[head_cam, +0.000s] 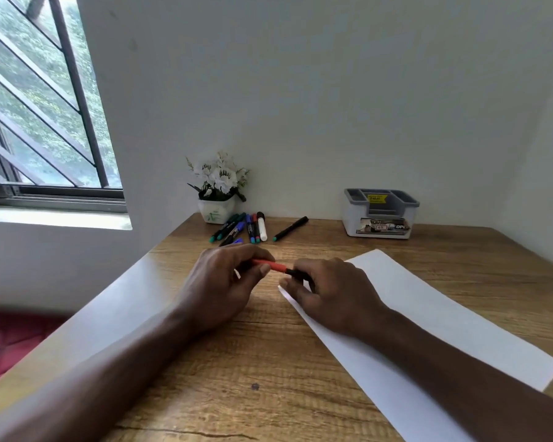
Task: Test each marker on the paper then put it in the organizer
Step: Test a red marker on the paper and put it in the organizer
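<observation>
As both hands meet above the wooden desk, I log from the left: window; potted white flowers at the back wall; loose markers lying just beside the pot; left hand, fingers curled, pinching the red end of the red marker; right hand, fingers curled round its dark end, over a corner of the paper; black pen behind; grey organizer at back right, well apart from the held marker.

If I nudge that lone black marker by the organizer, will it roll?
Probably. The black marker looks round and slim, lying free on the flat table, so a sideways push likely rolls it. It seems light and stiff; a pinch at mid-barrel should lift it level.
</observation>
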`<state>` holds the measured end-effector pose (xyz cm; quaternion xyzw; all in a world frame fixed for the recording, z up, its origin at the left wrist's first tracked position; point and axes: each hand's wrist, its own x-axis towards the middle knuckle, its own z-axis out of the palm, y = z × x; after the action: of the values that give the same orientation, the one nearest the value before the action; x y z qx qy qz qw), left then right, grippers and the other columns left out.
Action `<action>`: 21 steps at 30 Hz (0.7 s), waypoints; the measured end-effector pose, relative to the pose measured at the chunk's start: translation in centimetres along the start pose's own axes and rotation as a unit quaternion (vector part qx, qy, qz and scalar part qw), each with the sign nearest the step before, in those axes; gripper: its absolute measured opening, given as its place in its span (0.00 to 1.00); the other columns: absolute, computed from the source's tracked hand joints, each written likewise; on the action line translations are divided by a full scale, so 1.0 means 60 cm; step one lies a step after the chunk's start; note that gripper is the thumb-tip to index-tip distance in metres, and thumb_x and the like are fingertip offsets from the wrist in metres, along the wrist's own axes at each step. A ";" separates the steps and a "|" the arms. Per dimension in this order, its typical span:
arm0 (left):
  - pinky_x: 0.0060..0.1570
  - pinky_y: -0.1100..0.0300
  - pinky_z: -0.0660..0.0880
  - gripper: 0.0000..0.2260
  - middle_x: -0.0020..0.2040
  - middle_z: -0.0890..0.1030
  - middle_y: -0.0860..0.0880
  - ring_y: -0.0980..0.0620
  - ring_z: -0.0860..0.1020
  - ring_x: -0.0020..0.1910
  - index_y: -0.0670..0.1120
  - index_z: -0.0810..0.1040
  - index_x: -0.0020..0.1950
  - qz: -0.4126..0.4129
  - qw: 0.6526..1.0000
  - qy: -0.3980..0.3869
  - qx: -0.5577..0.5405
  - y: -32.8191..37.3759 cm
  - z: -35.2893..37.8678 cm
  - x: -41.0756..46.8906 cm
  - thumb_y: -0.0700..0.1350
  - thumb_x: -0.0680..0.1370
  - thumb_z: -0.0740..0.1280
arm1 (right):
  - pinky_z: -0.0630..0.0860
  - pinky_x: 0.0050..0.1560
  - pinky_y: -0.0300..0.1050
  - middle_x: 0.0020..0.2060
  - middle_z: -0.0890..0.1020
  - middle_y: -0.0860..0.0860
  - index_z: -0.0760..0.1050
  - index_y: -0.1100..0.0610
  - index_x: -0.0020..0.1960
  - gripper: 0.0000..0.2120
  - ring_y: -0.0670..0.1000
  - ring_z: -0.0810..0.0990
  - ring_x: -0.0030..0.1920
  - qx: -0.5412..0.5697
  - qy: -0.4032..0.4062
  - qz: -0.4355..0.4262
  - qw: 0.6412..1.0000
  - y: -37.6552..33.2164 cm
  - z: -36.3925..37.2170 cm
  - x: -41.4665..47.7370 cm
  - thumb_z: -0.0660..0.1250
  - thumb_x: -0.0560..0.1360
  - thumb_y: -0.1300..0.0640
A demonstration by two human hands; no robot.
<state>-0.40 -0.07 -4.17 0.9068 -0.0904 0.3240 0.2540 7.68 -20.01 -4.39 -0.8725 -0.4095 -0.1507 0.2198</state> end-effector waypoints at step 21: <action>0.43 0.58 0.78 0.23 0.51 0.78 0.60 0.61 0.77 0.46 0.58 0.80 0.63 -0.040 0.969 -0.128 0.208 -0.050 0.031 0.070 0.68 0.77 0.58 | 0.74 0.40 0.42 0.38 0.79 0.44 0.78 0.45 0.50 0.10 0.44 0.78 0.41 0.106 -0.102 0.086 0.985 0.011 -0.023 0.013 0.72 0.74 0.41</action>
<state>4.84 1.50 -3.96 0.9765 -0.0168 0.2063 0.0592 8.54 -20.58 -3.04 -0.8871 -0.3669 0.0032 0.2802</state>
